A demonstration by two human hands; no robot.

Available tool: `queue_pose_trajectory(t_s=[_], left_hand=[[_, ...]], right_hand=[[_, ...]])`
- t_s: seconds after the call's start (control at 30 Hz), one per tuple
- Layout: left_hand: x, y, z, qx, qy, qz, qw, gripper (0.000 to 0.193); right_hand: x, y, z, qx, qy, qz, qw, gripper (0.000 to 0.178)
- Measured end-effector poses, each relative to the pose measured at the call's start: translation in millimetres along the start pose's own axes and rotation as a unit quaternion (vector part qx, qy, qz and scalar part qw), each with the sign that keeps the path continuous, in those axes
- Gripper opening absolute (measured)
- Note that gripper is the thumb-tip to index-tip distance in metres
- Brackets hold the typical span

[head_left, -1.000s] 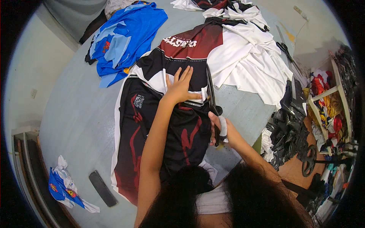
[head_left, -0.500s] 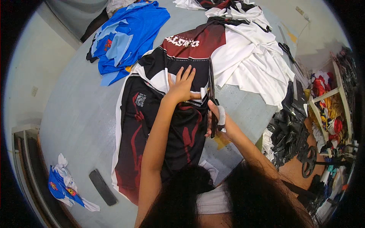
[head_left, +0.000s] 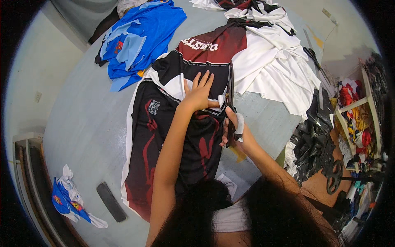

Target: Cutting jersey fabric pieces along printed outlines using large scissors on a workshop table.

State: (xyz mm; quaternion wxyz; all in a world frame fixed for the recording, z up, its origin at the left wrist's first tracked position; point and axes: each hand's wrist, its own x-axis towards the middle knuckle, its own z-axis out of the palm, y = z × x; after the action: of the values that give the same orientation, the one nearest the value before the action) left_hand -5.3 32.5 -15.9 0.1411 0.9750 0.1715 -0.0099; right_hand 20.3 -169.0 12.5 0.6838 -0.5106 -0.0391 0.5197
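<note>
A long black, dark red and white printed fabric piece (head_left: 168,123) lies spread over the table. My left hand (head_left: 198,94) rests flat on its middle, fingers spread, with the thumb at a small white fabric flap (head_left: 221,101). Beside it, my right hand (head_left: 238,131) grips a pair of large black scissors (head_left: 230,88). Their long blades point away from me along the fabric's right edge and look almost together. White wrapping covers part of the scissors' handle. My hair hides the near end of the fabric.
White fabric (head_left: 271,66) is heaped to the right, blue garments (head_left: 142,45) at the far left. A dark oblong block (head_left: 111,201) and blue-white scraps (head_left: 72,201) lie on the table (head_left: 86,123) at left. Other scissors (head_left: 312,57) lie far right, above black plastic (head_left: 312,140).
My right hand and the scissors have shifted slightly, the hand a little away from me. My left hand stays on the same spot of the fabric. The whole view has moved slightly.
</note>
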Motion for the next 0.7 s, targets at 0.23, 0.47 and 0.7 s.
queue_pose_trajectory(t_s=[0.23, 0.47, 0.7], left_hand=[[0.9, -1.1, 1.7, 0.003, -0.001, -0.003, 1.000, 0.112], [-0.2, -2.7, 4.7, -0.004, 0.021, 0.008, 1.000, 0.115], [0.9, -3.5, 5.3, -0.010, 0.018, 0.007, 1.000, 0.115]], right_hand=[[-2.3, -4.5, 1.2, -0.030, 0.007, 0.026, 0.999, 0.051], [-0.4, -7.0, 3.4, -0.049, 0.007, 0.012, 0.999, 0.053], [-0.7, -2.1, 8.3, -0.042, 0.033, -0.003, 0.999, 0.054]])
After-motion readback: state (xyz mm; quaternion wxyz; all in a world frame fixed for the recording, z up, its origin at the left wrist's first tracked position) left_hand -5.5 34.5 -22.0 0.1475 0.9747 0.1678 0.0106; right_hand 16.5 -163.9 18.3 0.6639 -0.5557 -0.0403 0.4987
